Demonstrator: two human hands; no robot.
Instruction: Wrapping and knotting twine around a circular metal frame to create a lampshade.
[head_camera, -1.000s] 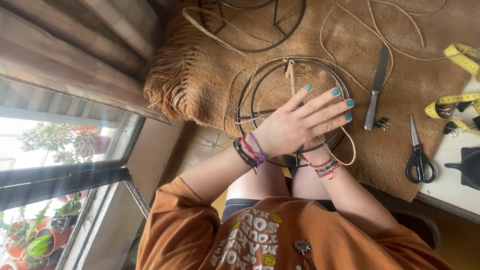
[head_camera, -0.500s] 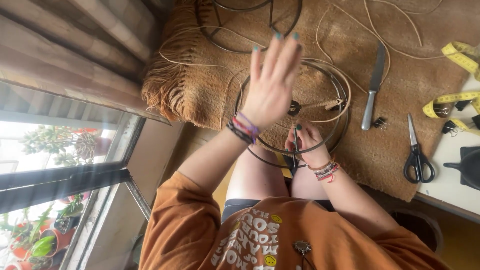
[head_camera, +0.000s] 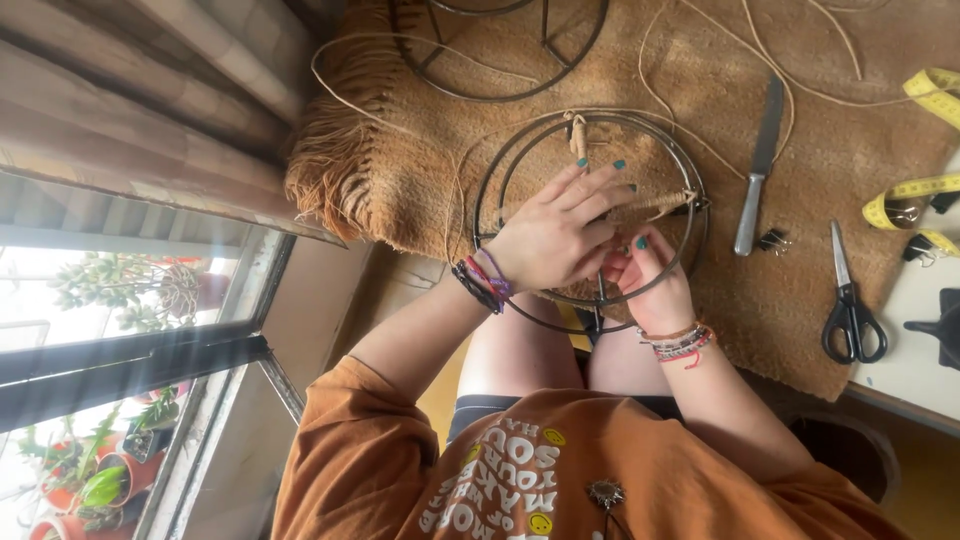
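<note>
A window with potted plants (head_camera: 95, 480) outside fills the left of the frame, beside a curtain (head_camera: 150, 100) hanging to the sill. Next comes the fringed edge of a tan woven mat (head_camera: 400, 170) covering the worktop, with pale cord (head_camera: 360, 90) looping loosely across it. At centre a person in an orange printed shirt (head_camera: 500, 470) works a double metal wire ring (head_camera: 500, 165) that lies flat on the mat near its front edge, just above the person's knees. The left hand (head_camera: 555, 235), banded with bracelets at the wrist, lies over the middle of the ring with fingers spread. The right hand (head_camera: 650, 275) sits just beside it at the ring's near rim, fingers curled around the wire; whether it also pinches cord cannot be told. Cord is wrapped at the top of the ring and along a spoke on its right side. The frame looks stiff, light and smooth, probably apt to slip, and is best gripped at the rim or a wrapped spoke; the cord looks soft and limp. A second wire frame (head_camera: 500, 50) rests beyond. Further right lie a knife (head_camera: 760, 165), small binder clips (head_camera: 770, 240), black-handled scissors (head_camera: 848, 300) and a yellow tape measure (head_camera: 915, 185).
</note>
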